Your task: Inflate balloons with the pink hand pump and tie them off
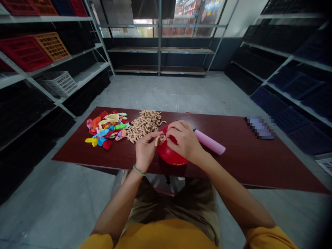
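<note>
An inflated red balloon [169, 155] is in front of me at the table's near edge. My left hand [145, 152] is closed, pinching a short curled piece of beige cord [160, 138] between thumb and forefinger. My right hand [185, 140] reaches over the balloon with bent fingers closed at its upper side, close to the cord's end; the balloon's neck is hidden by the fingers. Beyond my left hand lies a heap of beige cord pieces [145, 124]. To its left is a pile of flat, many-coloured balloons [110, 128].
A pink cylinder with a black tip [210, 141], like a hand pump, lies right of my right hand. A blurred flat object [260, 127] rests at the right end of the dark red table [249, 155]. Shelves with crates [26, 52] stand on both sides.
</note>
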Demonstrator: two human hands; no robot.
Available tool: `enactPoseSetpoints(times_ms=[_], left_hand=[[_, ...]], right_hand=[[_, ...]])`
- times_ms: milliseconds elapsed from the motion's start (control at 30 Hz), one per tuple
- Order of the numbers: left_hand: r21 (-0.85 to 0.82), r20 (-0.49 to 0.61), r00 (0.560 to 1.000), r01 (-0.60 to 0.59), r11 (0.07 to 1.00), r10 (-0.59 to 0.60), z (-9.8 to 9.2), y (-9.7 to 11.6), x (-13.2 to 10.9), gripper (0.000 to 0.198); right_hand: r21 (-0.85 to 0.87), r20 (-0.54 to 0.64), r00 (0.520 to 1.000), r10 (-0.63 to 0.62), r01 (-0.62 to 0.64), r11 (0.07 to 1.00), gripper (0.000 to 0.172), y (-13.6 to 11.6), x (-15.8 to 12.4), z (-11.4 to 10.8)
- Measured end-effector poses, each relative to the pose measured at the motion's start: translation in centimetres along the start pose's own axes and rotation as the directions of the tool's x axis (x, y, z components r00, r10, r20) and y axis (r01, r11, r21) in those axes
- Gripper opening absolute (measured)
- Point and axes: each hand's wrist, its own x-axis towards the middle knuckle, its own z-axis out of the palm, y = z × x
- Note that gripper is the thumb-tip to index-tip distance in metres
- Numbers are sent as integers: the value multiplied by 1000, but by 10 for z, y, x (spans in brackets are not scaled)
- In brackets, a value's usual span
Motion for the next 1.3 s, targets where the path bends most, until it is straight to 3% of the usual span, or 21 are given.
enactPoseSetpoints(times_ms=[367, 833, 1033, 1100, 1200, 1267, 1300], left_hand=[[-297, -5, 966, 247, 922, -260, 6, -9, 7, 31], [-468, 36, 922, 355, 809, -384, 10, -11, 11, 33], [-430, 122, 921, 384, 817, -369, 8, -4, 12, 32], [-424, 110, 936, 349, 836, -335, 5, 1, 14, 30], [-489, 36, 965, 243, 838, -259, -2, 9, 24, 30], [-552, -39, 976, 156, 819, -212, -6, 10, 32, 30], [-579, -74, 978, 118, 807, -196, -7, 10, 36, 30]], right_hand=[[-53, 13, 1000, -26, 26, 998, 3, 4, -5, -1], [2, -2, 1000, -30, 30, 1000, 5, 10, -6, -1], [-27, -22, 999, -36, 35, 999, 3, 7, -8, -11], [-8, -76, 997, -7, 7, 1000, 22, 8, -10, -23], [102, -178, 974, 143, -126, 987, 73, 20, -18, -36], [257, -259, 915, 309, -243, 935, 94, 33, -27, -31], [381, -297, 860, 415, -292, 877, 100, 39, -31, -24]])
